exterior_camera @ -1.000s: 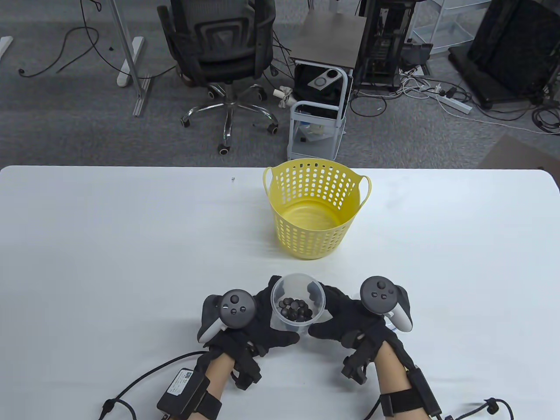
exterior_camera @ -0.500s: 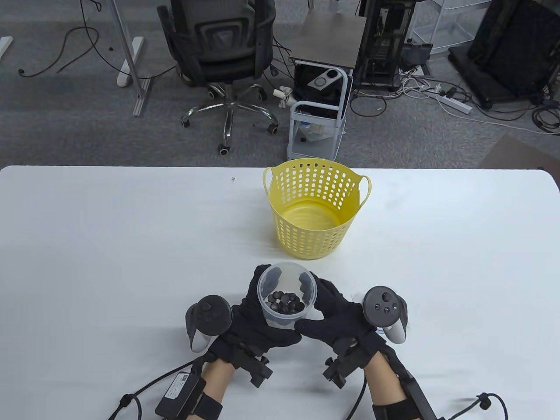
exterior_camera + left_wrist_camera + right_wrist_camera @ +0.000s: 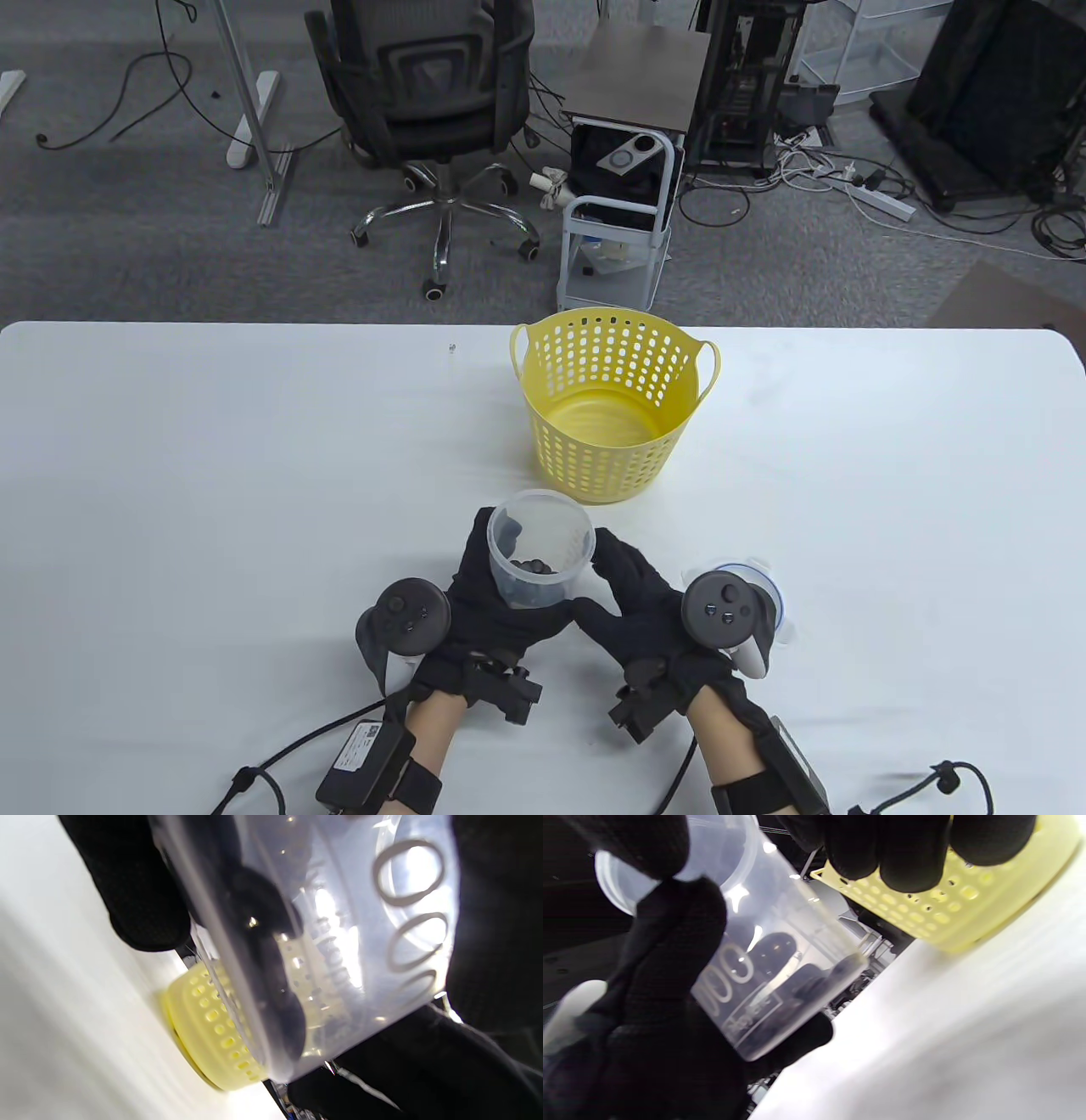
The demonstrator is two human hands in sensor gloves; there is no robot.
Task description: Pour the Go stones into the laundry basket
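Observation:
A clear plastic cup [image 3: 543,531] holds several black Go stones [image 3: 533,567]. My left hand [image 3: 492,586] grips it from the left and below, lifted off the table and tipped toward the far side. My right hand [image 3: 604,577] is beside the cup's right side with fingers spread; I cannot tell if it touches. The yellow perforated laundry basket [image 3: 611,458] stands upright just beyond the cup, nothing visible inside. In the left wrist view the cup [image 3: 339,942] fills the frame with the basket [image 3: 203,1027] behind. In the right wrist view my fingers [image 3: 882,853] hang apart from the cup [image 3: 780,955].
A round white lid [image 3: 785,607] lies on the white table [image 3: 212,467] under my right wrist tracker. The table's far edge is right behind the basket. An office chair [image 3: 433,110] and a small cart [image 3: 619,212] stand on the floor beyond.
The cup has risen and moved left and toward the basket, tipping forward. My left hand has turned under it. My right hand has slid left, uncovering the lid.

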